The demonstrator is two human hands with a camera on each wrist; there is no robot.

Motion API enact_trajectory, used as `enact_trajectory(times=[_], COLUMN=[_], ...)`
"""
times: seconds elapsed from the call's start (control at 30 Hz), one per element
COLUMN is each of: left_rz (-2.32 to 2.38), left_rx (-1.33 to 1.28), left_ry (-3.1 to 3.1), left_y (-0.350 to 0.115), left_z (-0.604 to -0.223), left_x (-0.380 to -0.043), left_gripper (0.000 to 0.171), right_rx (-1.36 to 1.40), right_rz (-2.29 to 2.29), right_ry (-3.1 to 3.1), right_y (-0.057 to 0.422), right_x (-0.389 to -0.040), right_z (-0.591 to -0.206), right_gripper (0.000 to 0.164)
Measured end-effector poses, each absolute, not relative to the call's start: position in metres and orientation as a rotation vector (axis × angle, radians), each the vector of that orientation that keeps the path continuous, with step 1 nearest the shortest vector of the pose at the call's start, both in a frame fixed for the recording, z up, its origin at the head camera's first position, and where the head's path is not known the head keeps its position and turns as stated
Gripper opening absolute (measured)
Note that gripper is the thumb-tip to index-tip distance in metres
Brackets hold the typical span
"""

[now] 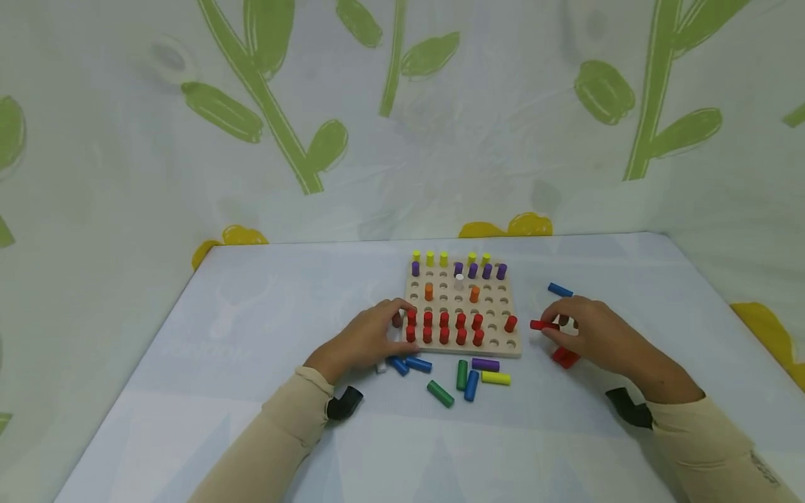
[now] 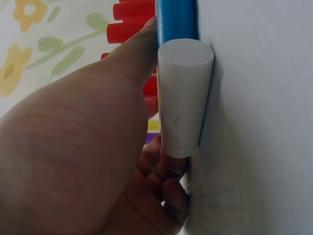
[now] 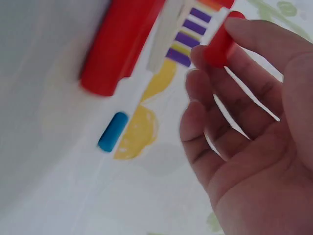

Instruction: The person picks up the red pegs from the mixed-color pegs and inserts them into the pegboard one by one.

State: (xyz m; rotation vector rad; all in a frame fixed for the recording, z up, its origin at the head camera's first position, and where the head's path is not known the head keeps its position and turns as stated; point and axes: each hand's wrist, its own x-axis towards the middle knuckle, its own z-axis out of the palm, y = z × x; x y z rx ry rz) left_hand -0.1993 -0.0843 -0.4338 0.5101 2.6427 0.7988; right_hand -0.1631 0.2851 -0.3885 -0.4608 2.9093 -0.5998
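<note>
A wooden pegboard point(image 1: 462, 349) lies on the table with upright pegs in several rows: yellow, purple, orange, one white, and red in the rows nearest me. At its front left corner, my left hand point(image 1: 366, 338) holds the board's edge, thumb at the front and fingers curled along the side. To the right of the board, my right hand point(image 1: 588, 327) pinches a red peg point(image 3: 222, 46) between thumb and fingertip, just above the table. Beneath that hand lie loose red pegs point(image 1: 565, 358), partly hidden. A white peg point(image 2: 185, 98) lies close beside the left hand.
Loose blue point(image 1: 472, 385), green point(image 1: 440, 394), purple point(image 1: 486, 365) and yellow pegs point(image 1: 496, 378) lie in front of the board. Another blue peg point(image 1: 560, 290) lies beyond the right hand. A patterned cloth wall point(image 1: 440, 161) rises behind the table.
</note>
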Motion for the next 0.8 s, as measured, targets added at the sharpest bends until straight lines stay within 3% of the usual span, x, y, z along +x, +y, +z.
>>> enact_trajectory(times=[0.3, 0.57, 0.8], left_rz=[0.788, 0.779, 0.788], left_rx=[0.522, 0.545, 0.553], left_ry=[2.637, 2.640, 2.651], left_y=[-0.084, -0.084, -0.085], left_z=[-0.433, -0.438, -0.434], left_x=[-0.200, -0.200, -0.199], left_gripper=[0.072, 0.073, 0.072], right_rx=[-0.608, -0.767, -0.761], right_rz=[-0.689, -0.697, -0.655], right_ry=[3.016, 3.056, 3.015], right_y=[0.265, 0.252, 0.242], right_x=[-0.146, -0.140, -0.143], right_z=[-0.376, -0.376, -0.372], right_gripper=[0.027, 0.047, 0.043])
